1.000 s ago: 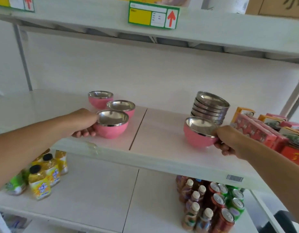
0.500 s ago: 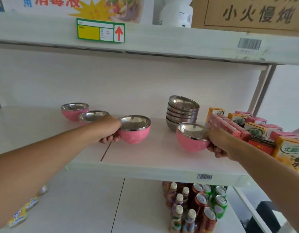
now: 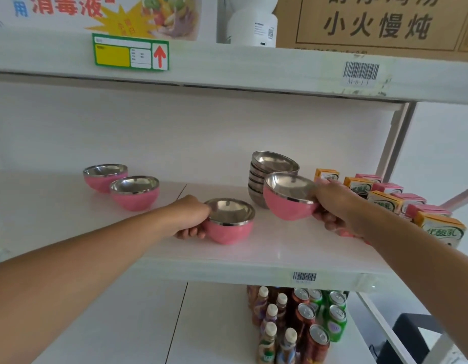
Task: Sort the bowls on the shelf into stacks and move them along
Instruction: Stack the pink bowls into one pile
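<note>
Our hands each grip a steel-lined pink bowl (image 3: 289, 199) (image 3: 229, 222); two loose pink bowls (image 3: 134, 193) wait at 10 o'clock, unstacked

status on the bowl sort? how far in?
Done: the plain steel bowls already sit in one stack at the back of the shelf. In hand: the left hand grips a pink bowl low on the shelf, and the right hand holds a second pink bowl raised. Left: no pink stack yet; two loose pink bowls wait further left.
</note>
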Available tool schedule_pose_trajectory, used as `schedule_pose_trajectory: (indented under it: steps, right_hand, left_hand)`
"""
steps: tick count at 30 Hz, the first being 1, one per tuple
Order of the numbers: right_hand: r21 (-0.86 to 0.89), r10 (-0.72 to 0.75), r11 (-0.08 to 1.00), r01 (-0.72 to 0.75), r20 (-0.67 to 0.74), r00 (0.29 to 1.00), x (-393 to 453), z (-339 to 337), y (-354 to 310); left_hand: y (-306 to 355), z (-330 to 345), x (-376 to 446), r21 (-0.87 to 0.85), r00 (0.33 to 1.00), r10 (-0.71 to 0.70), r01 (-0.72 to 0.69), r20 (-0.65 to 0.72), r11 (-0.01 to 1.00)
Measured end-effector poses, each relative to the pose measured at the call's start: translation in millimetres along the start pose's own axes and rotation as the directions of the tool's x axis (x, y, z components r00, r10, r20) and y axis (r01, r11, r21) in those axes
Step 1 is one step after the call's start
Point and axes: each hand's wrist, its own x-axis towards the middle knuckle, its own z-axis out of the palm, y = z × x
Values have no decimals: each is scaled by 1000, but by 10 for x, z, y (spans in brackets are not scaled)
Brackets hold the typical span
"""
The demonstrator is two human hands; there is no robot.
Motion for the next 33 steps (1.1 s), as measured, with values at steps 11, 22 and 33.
schedule_pose_trajectory:
  steps: [11,22,33]
  right_hand:
    - [-112,-86,988,107,183,979,-95,590,-552]
    - [-191,-79,975,118,202,976,-59,883,-317]
    - [-50,-62,996,70,151,987,7,590,134]
  left_hand:
    - [-104,40,-277,-192,990,101,-80,101,978]
    - [-739,-549,-470,-168,974,148,-177,-173,970]
    - [-1047,-704,-632,-111,972,61,-89,-227,990]
